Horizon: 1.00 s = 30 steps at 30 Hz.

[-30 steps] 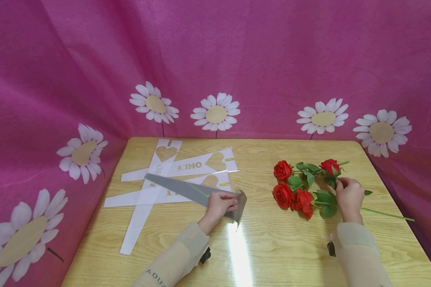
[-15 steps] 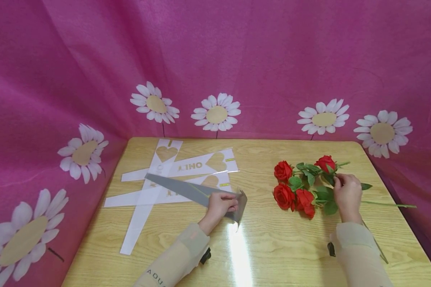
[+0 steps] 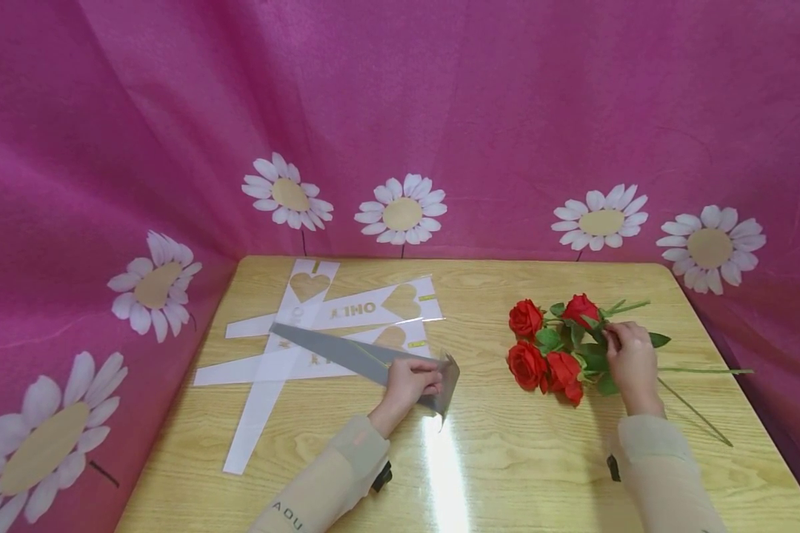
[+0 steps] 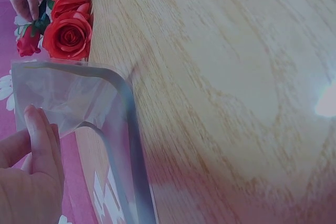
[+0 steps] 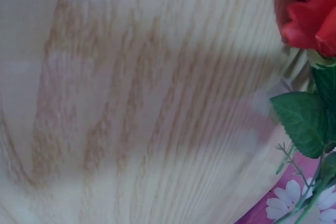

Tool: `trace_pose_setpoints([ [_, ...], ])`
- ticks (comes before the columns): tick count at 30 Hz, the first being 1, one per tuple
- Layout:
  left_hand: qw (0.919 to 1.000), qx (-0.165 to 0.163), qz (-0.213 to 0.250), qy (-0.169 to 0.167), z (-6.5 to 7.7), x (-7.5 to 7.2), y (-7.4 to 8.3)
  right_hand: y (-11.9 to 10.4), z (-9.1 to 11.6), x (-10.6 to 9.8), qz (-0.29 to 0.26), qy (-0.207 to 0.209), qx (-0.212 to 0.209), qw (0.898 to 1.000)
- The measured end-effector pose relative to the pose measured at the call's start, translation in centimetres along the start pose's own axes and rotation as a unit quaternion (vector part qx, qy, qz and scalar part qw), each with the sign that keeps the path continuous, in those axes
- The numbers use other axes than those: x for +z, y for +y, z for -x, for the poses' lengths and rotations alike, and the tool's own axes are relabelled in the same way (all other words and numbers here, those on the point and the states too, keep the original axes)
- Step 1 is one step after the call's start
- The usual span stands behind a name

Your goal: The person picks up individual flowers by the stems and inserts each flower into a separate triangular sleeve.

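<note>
In the head view my left hand [image 3: 408, 386] pinches a tapered clear flower sleeve [image 3: 336, 351] with a dark grey band, near its wide end. That wide end stands partly spread, and in the left wrist view the sleeve's clear film [image 4: 68, 95] rises beyond the fingers. To the right, my right hand [image 3: 633, 366] pinches a red artificial rose [image 3: 581, 309] below its bloom, its thin stem [image 3: 696, 413] trailing back towards the table's right front. Several other red roses [image 3: 526, 363] lie just left of that hand. The right wrist view shows petals and a green leaf [image 5: 303, 121], but no hand.
White flower sleeves [image 3: 256, 411] with heart cut-outs and lettering lie crossed on the left of the wooden table [image 3: 507, 466]. A pink curtain [image 3: 493, 111] printed with daisies hangs behind and beside the table. Light glares on the tabletop in front.
My right hand has moved left with the rose, whose bloom now sits closer to the other roses. Its stem has swung into view behind the hand. The left hand and sleeve have stayed still.
</note>
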<state>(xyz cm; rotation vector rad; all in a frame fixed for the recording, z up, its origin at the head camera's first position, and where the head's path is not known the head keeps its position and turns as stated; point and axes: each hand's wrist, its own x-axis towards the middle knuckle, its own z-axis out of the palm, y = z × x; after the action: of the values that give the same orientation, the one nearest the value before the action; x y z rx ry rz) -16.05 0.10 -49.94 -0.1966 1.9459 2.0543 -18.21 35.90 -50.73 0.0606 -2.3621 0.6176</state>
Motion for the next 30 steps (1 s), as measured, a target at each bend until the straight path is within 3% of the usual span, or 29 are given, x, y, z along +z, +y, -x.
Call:
trace_pose_setpoints([
  [3,1.0000,-0.004,0.001,0.005,-0.6,0.0,-0.8,0.2,0.1,0.3,-0.007,0.001,-0.034,0.999],
  [15,1.0000,-0.003,0.001,0.007,-0.7,0.1,-0.9,-0.2,0.3,0.9,-0.020,0.026,-0.115,0.993],
  [23,0.9999,-0.005,0.000,0.009,-0.6,0.2,-0.9,-0.7,0.2,1.0,-0.022,0.016,-0.131,0.991],
  [30,1.0000,0.001,-0.003,0.004,-0.5,0.1,-0.9,-1.3,-0.1,0.9,-0.030,0.034,-0.138,0.989],
])
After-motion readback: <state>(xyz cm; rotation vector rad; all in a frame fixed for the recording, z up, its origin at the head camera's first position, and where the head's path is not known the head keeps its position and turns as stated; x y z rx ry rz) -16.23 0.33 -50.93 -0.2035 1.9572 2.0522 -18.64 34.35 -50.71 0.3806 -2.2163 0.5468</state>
